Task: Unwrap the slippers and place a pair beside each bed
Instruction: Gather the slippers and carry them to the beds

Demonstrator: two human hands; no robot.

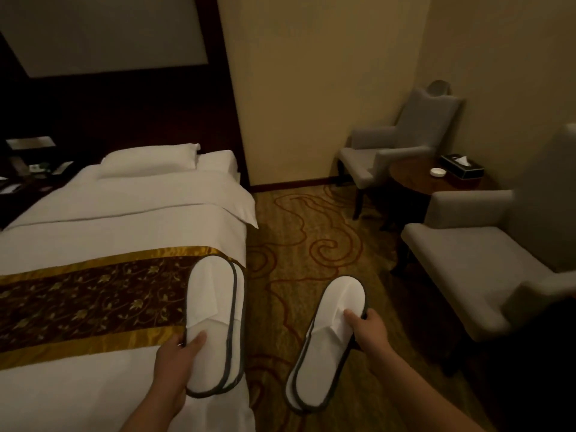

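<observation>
— What are the fingers doing?

— The left hand [176, 357] is gripping one stacked pair of slippers [215, 310], thumb pressing on top, holding it over the bed [124, 219] edge.

— And the right hand [369, 333]?

— It's gripping the other pair [324, 353] likewise, holding it above the carpet [296, 244], just beside the bed.

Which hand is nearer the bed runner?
Left. The left hand, holding slippers, is at the edge of the runner; the right hand holds its pair above the carpet beside the bed.

White bed [124, 213], pillow [149, 160] at head, gold-brown runner [78, 300] across foot
</observation>
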